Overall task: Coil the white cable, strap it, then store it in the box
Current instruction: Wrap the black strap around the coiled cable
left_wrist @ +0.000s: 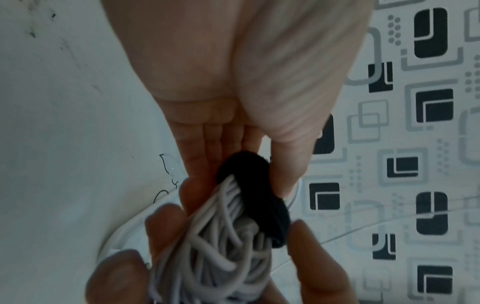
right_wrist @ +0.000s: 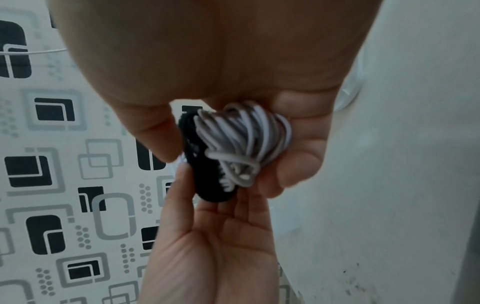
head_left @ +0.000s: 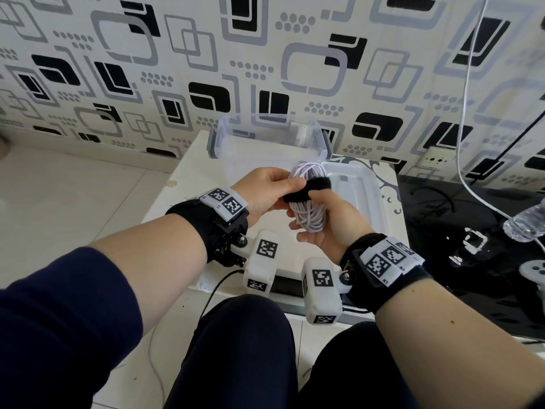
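Observation:
The white cable is wound into a tight bundle and held upright above the white table, in front of the clear box. My right hand grips the lower half of the bundle, fingers and thumb curled round it. A black strap wraps across the bundle's middle. My left hand pinches the strap's left end between thumb and fingers. The left wrist view has the strap over the grey-white loops. In the right wrist view the cable sits in my right palm beside the strap.
The box stands open against the patterned wall, its lid lying flat to its right. A black glass surface at right carries a water bottle and a game controller. Another white cord hangs down the wall.

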